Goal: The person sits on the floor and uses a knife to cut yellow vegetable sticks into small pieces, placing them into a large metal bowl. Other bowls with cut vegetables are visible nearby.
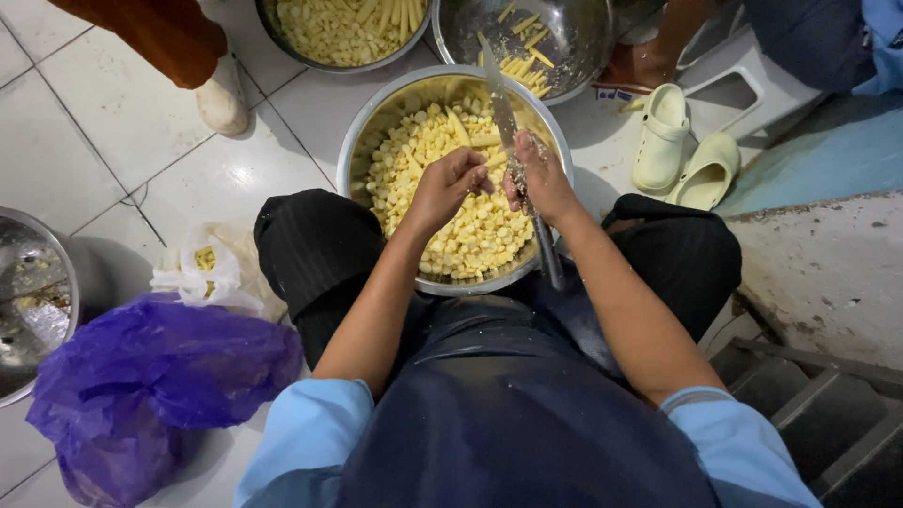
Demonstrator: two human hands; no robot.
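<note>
Between my knees stands a steel bowl (pixel 362 132) filled with short cut pieces of pale yellow baby corn (pixel 470 235). My left hand (pixel 450 183) hovers over the bowl, its fingers pinched on a small corn piece. My right hand (pixel 543 179) grips a long knife (pixel 503 113); the blade points away from me across the bowl and its handle end sticks out toward me past my wrist. The two hands almost touch at the fingertips.
Two more steel bowls sit beyond, one (pixel 343 33) full of yellow sticks, one (pixel 564 38) nearly bare. A purple plastic bag (pixel 150 376) and a white bag (pixel 202 273) lie at left beside a steel pot (pixel 33 301). Pale clogs (pixel 682 146), another person's foot (pixel 221 94) and steps (pixel 818 404) are nearby.
</note>
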